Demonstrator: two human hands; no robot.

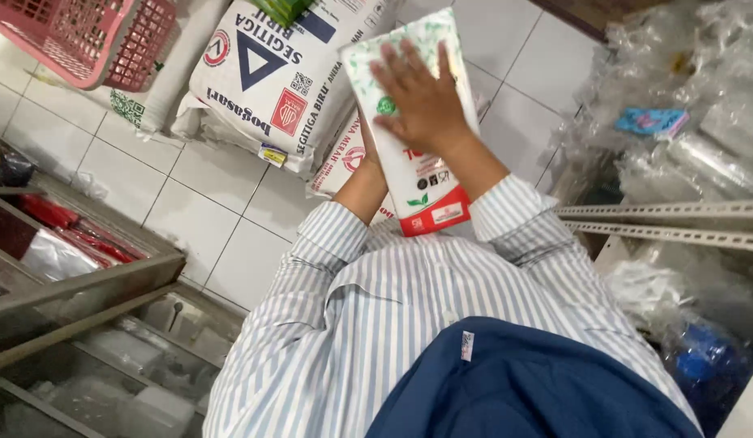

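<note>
My right hand (425, 101) lies flat, fingers spread, on a white packet (413, 174). My left hand is hidden beneath it; grip unclear. Flour sacks (271, 77) lie just beyond on the floor (222, 211).

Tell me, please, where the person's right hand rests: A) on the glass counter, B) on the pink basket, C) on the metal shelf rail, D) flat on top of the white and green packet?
D: the right hand lies spread, palm down, on the white and green packet, above the tiled floor.
</note>
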